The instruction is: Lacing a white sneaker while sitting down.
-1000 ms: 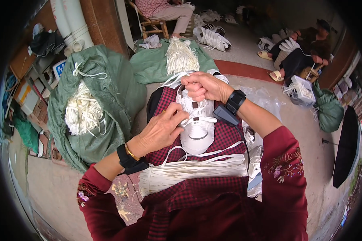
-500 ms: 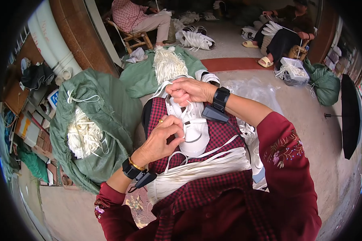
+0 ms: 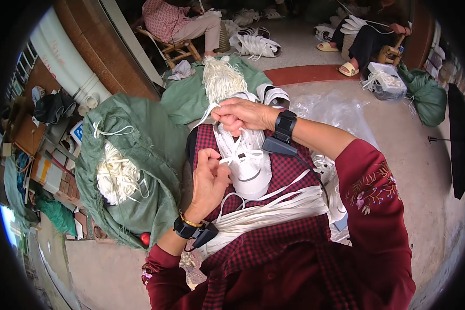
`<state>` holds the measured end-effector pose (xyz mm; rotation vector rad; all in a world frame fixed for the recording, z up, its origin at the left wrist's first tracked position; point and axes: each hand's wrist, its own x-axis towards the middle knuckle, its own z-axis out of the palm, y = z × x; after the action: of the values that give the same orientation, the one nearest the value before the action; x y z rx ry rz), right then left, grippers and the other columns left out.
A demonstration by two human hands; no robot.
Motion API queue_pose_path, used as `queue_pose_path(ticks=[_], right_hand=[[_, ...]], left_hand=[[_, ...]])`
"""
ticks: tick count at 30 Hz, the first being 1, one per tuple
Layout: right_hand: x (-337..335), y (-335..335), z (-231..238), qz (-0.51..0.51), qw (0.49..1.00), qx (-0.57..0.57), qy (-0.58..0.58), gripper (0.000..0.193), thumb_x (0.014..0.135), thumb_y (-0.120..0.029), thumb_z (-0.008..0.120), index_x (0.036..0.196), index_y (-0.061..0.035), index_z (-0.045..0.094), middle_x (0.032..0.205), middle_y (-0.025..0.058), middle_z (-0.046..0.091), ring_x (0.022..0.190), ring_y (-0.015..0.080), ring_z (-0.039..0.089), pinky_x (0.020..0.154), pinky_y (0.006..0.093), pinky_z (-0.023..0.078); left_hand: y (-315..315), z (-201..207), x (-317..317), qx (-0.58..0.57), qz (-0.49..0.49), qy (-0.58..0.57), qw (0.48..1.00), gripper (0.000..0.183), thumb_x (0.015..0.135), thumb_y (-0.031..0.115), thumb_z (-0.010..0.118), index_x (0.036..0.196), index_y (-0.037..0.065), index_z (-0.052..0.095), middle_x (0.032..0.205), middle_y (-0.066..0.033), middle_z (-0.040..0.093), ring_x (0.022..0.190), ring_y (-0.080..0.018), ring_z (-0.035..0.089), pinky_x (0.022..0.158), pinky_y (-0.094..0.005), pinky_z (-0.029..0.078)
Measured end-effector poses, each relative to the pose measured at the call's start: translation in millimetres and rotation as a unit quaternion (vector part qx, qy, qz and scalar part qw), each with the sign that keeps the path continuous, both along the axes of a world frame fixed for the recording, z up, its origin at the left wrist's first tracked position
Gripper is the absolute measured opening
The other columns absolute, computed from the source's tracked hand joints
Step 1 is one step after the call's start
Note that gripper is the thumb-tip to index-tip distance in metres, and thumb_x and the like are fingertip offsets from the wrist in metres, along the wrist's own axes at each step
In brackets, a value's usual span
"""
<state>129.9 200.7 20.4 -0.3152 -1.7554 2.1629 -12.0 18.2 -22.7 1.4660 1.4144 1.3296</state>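
A white sneaker [image 3: 250,178] lies toe toward me on my red-and-black checked apron [image 3: 289,178], with white lace threaded across its front. At its left side, my left hand [image 3: 210,178] has curled fingers pinching a white shoelace [image 3: 248,154] that comes out of the lacing. Over the ankle end of the shoe, my right hand [image 3: 245,114] is closed on a length of white lace, which trails out to the left. Its fingers partly cover the shoe's opening. A bundle of flat white laces [image 3: 274,213] lies across my lap.
On the left stands a green sack [image 3: 155,134] with white laces [image 3: 116,175] spilling from it. Ahead, another lace bundle [image 3: 225,80] rests on green cloth. Clear plastic [image 3: 330,116] lies to the right. Two people sit farther back, near piles of white shoes [image 3: 256,44].
My left hand has drawn slightly down and left from the shoe's front, its lace pulled along. The right hand stays over the ankle end. The whole view has shifted a little.
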Motion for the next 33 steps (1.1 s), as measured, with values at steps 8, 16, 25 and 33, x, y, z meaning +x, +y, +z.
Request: queue_pose_path(ticks=[8,16,25,33], right_hand=[[-7,5,11,0.02,0.989,0.111,-0.096,0.035,0.109,-0.035,0.041,0.091,-0.0076,0.053,0.061,-0.0087,0.028,0.05,0.0038,0.027,0.044,0.0237,0.025],[-57,40,92,-0.189,0.79,0.584,0.004,0.048,0.104,-0.043,0.037,0.077,-0.0055,0.047,0.06,0.0052,0.037,0.057,0.0178,0.039,0.057,0.0382,0.037],[4,-6,118,-0.104,0.956,0.276,0.001,0.038,0.108,-0.038,0.041,0.084,-0.0092,0.048,0.061,-0.0058,0.033,0.054,0.0076,0.037,0.05,0.0249,0.034],[5,-145,77,0.139,0.934,0.317,0.087,0.052,0.111,-0.04,0.034,0.075,-0.0058,0.051,0.061,-0.0011,0.05,0.054,0.0057,0.049,0.054,0.0219,0.041]], left_hand=[[-34,4,24,0.239,-0.153,0.427,0.858,0.051,0.075,0.002,0.072,0.124,-0.001,0.06,0.134,-0.0162,0.052,0.119,-0.0363,0.05,0.102,-0.0436,0.045],[-22,-1,18,0.217,-0.21,0.443,0.844,0.05,0.079,0.0,0.072,0.128,-0.001,0.061,0.131,-0.0147,0.057,0.123,-0.0349,0.053,0.103,-0.0409,0.046],[23,20,-11,0.096,-0.047,0.093,0.99,0.007,0.092,0.0,0.066,0.098,-0.001,0.069,0.086,-0.003,0.069,0.081,-0.0094,0.065,0.069,-0.0223,0.054],[69,37,-15,0.168,-0.219,0.308,0.911,0.028,0.071,0.01,0.079,0.092,-0.001,0.066,0.082,-0.0083,0.062,0.075,-0.02,0.061,0.064,-0.0355,0.05]])
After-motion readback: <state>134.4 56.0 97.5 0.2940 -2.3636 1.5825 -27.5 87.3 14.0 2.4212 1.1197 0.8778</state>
